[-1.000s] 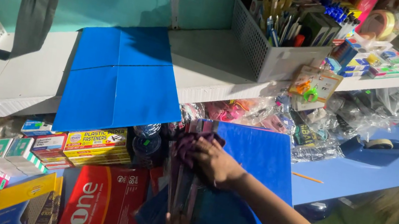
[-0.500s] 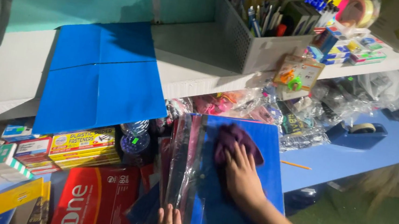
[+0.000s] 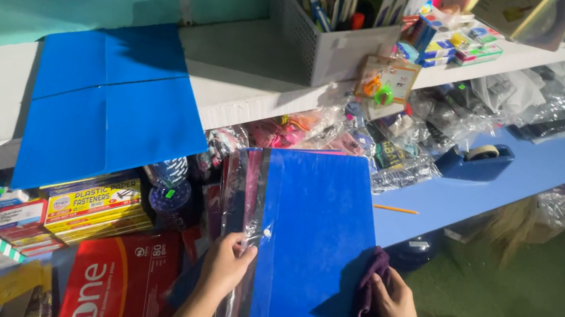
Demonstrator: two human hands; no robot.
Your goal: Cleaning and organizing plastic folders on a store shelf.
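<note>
A blue plastic folder [image 3: 310, 241] with a clear spine strip lies tilted in front of me, over a stack of similar folders. My left hand [image 3: 225, 264] pinches the clear strip at its left edge. My right hand [image 3: 391, 313] grips a dark purple cloth [image 3: 370, 286] and presses it on the folder's lower right edge.
A blue sheet [image 3: 106, 104] hangs over the white shelf [image 3: 252, 68]. A grey basket of pens [image 3: 333, 24] stands above. Boxes of fasteners [image 3: 89, 202], a red paper ream [image 3: 113, 283], bagged items [image 3: 378, 144] and a blue tape dispenser [image 3: 479, 162] lie around.
My right hand with the cloth has slid from the folder's upper part down to its lower right edge. My left hand has come up onto the clear strip.
</note>
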